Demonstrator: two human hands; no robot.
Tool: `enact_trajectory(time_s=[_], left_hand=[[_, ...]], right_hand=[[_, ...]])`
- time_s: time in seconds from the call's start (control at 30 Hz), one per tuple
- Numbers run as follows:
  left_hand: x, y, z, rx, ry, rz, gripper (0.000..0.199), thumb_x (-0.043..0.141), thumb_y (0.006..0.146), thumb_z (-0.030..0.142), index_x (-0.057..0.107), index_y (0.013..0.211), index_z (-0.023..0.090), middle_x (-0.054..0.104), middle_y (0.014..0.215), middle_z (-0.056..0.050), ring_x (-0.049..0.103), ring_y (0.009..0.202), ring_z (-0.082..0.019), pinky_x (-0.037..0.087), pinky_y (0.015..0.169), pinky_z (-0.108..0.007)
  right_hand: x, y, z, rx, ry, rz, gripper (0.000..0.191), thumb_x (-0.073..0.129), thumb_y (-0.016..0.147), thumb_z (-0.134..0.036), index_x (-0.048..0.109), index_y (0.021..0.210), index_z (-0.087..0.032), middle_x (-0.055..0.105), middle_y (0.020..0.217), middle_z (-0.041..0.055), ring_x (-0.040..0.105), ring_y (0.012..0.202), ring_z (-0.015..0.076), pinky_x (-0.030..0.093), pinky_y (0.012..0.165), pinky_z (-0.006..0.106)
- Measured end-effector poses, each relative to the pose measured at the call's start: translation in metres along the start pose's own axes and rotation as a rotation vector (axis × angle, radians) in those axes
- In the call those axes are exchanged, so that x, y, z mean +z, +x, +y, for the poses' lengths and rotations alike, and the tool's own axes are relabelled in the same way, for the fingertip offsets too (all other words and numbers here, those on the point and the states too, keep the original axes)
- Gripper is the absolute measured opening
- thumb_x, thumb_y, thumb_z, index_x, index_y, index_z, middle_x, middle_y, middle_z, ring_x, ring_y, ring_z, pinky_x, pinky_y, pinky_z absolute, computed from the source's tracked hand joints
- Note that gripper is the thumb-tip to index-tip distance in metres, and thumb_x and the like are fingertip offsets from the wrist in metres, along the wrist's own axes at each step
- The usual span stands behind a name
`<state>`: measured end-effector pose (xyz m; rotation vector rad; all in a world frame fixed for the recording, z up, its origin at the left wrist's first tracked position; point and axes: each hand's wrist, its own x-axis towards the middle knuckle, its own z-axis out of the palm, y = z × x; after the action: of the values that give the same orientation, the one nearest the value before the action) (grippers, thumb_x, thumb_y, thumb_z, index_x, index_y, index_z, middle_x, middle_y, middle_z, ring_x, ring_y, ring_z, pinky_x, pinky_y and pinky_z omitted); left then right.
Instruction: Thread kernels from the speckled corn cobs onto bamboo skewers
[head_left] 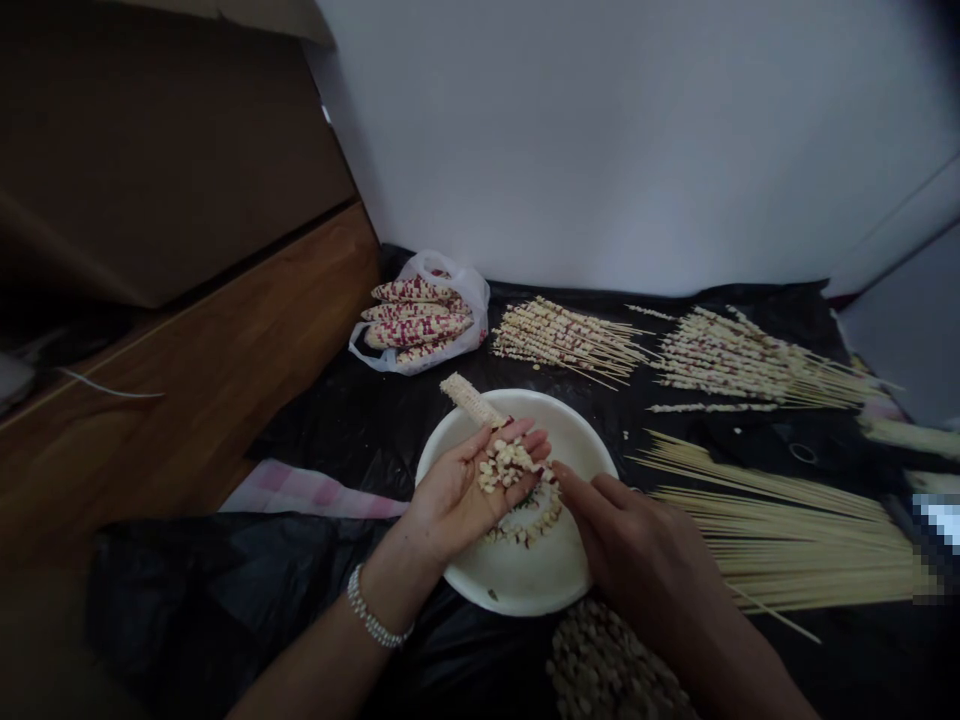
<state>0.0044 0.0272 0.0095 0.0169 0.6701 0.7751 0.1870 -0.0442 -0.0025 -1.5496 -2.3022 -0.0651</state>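
My left hand (472,490) is palm up over a white bowl (525,590), a small heap of loose corn kernels (504,465) cupped in it. Close to its fingertips is my right hand (622,520), thumb and forefinger drawn together in a pinch. What they pinch is too small and dim to make out. More corn kernels (529,525) lie in the bowl under my hands. A stripped corncob (471,398) leans on the bowl's far rim, its lower end hidden behind my left fingers.
Behind the bowl, a plastic bag (472,290) holds several speckled corn ears (420,328). Skewers threaded with kernels (562,335) lie in two piles, the second pile (727,355) farther right. Bare skewers (787,530) fan out at right. Black plastic sheeting (330,570) covers the floor; a white wall (600,150) rises behind.
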Motion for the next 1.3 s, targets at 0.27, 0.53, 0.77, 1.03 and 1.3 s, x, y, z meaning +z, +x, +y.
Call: enact_trajectory(time_s=[0.27,0.53,0.77,1.03,1.3], left_hand=[[0.005,-0.002,0.000,0.064,0.000,0.059,0.038,0.040,0.095,0.017,0.052,0.128,0.003,0.068,0.112,-0.018,0.065,0.106,-0.026,0.055,0.091,-0.037],[0.000,0.000,-0.006,0.193,0.160,0.039,0.028,0.055,0.087,0.007,0.063,0.114,0.008,0.066,0.117,-0.014,0.063,0.110,-0.021,0.054,0.094,-0.030],[-0.002,-0.001,-0.009,0.257,0.261,0.065,0.012,0.062,0.084,0.011,0.068,0.095,0.010,0.071,0.096,-0.010,0.068,0.087,-0.015,0.058,0.078,-0.021],[0.001,-0.002,-0.004,0.165,0.167,0.052,0.030,0.051,0.086,0.011,0.063,0.112,0.004,0.070,0.104,-0.017,0.067,0.100,-0.023,0.057,0.085,-0.030],[-0.004,-0.002,-0.004,0.213,0.196,-0.020,0.032,0.051,0.077,0.000,0.066,0.105,0.005,0.070,0.109,-0.015,0.064,0.109,-0.024,0.051,0.098,-0.035]], right_hand=[[-0.006,0.002,0.005,0.171,0.217,0.049,0.033,0.043,0.095,-0.024,0.061,0.122,-0.021,0.070,0.092,0.0071,0.067,0.073,0.0189,0.052,0.066,0.032],[-0.008,0.002,0.007,0.155,0.287,0.062,0.034,0.044,0.095,-0.025,0.062,0.123,-0.020,0.071,0.100,0.0085,0.069,0.075,0.0187,0.056,0.073,0.036],[-0.008,0.002,0.010,0.105,0.308,0.078,0.035,0.044,0.095,-0.025,0.061,0.125,-0.019,0.071,0.105,0.0099,0.069,0.073,0.0167,0.057,0.068,0.032],[-0.010,0.003,0.007,0.127,0.330,0.079,0.034,0.043,0.096,-0.025,0.061,0.123,-0.019,0.071,0.106,0.0102,0.069,0.075,0.0175,0.057,0.072,0.034],[-0.008,0.002,0.009,0.131,0.325,0.085,0.034,0.044,0.095,-0.025,0.061,0.124,-0.020,0.071,0.109,0.0096,0.069,0.076,0.0167,0.056,0.069,0.031]])
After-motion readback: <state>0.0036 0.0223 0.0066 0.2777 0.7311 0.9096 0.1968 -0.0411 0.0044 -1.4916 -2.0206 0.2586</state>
